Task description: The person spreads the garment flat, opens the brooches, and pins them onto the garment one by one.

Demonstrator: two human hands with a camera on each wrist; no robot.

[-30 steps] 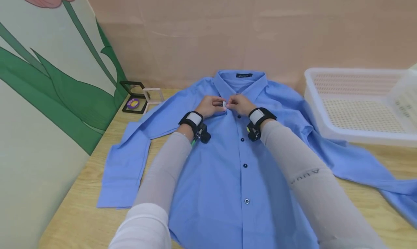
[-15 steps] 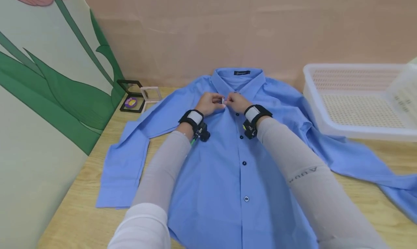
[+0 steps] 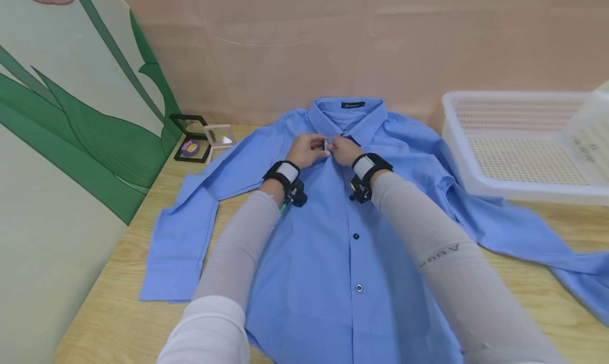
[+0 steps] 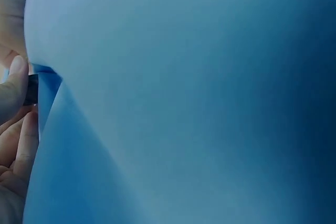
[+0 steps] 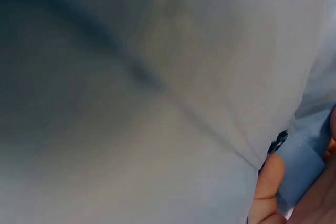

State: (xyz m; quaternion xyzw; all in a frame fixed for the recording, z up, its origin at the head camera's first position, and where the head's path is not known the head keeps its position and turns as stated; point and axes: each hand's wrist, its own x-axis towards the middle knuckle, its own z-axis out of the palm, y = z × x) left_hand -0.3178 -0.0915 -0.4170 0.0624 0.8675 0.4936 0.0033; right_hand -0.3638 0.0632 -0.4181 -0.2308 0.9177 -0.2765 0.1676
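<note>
A blue long-sleeved shirt (image 3: 304, 253) lies front up with its collar at the far end. At the upper chest, left of the button line, my left hand (image 3: 303, 150) pinches a small badge (image 3: 325, 145), seen nearly edge-on. My right hand (image 3: 345, 151) faces it closely, its fingers gripping shirt cloth beside the badge. In the left wrist view, the shirt cloth (image 4: 173, 103) fills most of the picture, and a dark edge (image 4: 32, 90) shows between fingertips. The right wrist view has a thumb (image 5: 269, 184) against folded cloth, below a small black piece (image 5: 279, 140).
Two small display cases stand open at the back left: a black one (image 3: 181, 156) with a purple round badge (image 3: 190, 147), and a pale pink one (image 3: 220, 135). A white plastic basket (image 3: 528, 192) stands at the right on the wooden table (image 3: 104, 300), near the shirt's sleeve.
The right hand has shifted slightly left and turned at the wrist, staying close to the left hand. The left hand keeps its pinch on the badge. The head view has shifted a little.
</note>
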